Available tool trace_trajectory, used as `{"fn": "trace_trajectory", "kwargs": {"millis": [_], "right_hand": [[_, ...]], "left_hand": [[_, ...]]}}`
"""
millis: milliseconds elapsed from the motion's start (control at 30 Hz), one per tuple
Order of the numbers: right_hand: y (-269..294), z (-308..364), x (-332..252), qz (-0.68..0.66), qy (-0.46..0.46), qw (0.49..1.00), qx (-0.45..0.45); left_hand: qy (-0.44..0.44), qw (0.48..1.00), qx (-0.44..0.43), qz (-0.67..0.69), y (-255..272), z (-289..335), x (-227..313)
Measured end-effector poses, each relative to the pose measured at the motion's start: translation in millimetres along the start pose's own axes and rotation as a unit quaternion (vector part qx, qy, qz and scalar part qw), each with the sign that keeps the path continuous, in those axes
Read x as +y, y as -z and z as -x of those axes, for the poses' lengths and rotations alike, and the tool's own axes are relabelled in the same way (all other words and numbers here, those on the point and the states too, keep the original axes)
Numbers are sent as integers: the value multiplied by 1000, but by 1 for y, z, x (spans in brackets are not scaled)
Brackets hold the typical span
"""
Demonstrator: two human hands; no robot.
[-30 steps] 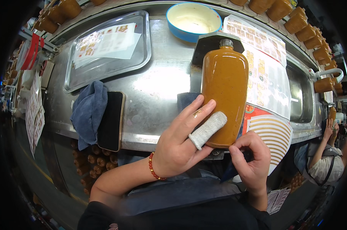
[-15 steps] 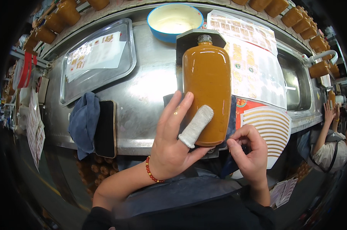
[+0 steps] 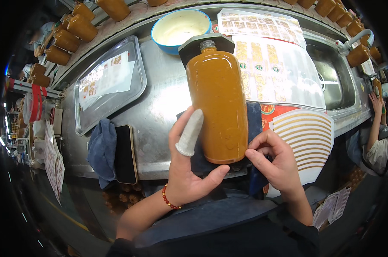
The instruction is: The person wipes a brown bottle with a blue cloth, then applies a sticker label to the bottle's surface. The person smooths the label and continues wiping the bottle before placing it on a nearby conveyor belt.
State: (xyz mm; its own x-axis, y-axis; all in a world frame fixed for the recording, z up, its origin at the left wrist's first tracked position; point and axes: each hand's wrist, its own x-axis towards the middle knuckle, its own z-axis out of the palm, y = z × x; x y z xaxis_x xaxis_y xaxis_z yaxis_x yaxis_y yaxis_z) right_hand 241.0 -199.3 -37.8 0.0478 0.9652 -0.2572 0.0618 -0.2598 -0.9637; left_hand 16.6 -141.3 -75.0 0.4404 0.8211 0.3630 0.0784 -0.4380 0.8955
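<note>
A glossy brown bottle (image 3: 217, 103) with a clear threaded neck lies neck-away on a dark support (image 3: 228, 41). Beside its lower left side is my left hand (image 3: 187, 171), fingers stretched out and thumb spread below the base. A white cloth finger sleeve (image 3: 189, 135) covers one finger, its tip at the bottle's left edge. At the lower right corner of the bottle, my right hand (image 3: 275, 160) has thumb and forefinger pressed together; whatever they pinch is too small to make out. Dark blue cloth (image 3: 254, 118) shows under the bottle.
Left stand a metal tray (image 3: 138, 83) with printed sheets, a blue cloth (image 3: 101, 150) and a black phone (image 3: 125, 154). A blue-rimmed bowl (image 3: 181, 28) is behind. On the right lie decal sheets (image 3: 288, 81), a gold-striped sheet (image 3: 305, 137) and a sink (image 3: 326, 81). A co-worker's hand (image 3: 377, 103) shows far right.
My left hand has shifted off the bottle's front to its left edge. My right thumb and forefinger have come up to the lower right corner. The whole view has shifted slightly.
</note>
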Motion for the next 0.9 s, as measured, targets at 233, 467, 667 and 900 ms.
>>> {"fn": "trace_trajectory", "kwargs": {"millis": [233,467,667,900], "right_hand": [[8,1,-2,-4,8,1000,-7],[12,-1,-2,-8,12,1000,-7],[11,0,-3,-13,4,1000,-14],[3,-1,1,-2,15,1000,-1]], "left_hand": [[39,999,34,10,-18,0,2],[11,991,21,-132,-11,2,13],[-236,918,23,-318,-10,33,-1],[-277,876,41,-393,-14,13,0]]}}
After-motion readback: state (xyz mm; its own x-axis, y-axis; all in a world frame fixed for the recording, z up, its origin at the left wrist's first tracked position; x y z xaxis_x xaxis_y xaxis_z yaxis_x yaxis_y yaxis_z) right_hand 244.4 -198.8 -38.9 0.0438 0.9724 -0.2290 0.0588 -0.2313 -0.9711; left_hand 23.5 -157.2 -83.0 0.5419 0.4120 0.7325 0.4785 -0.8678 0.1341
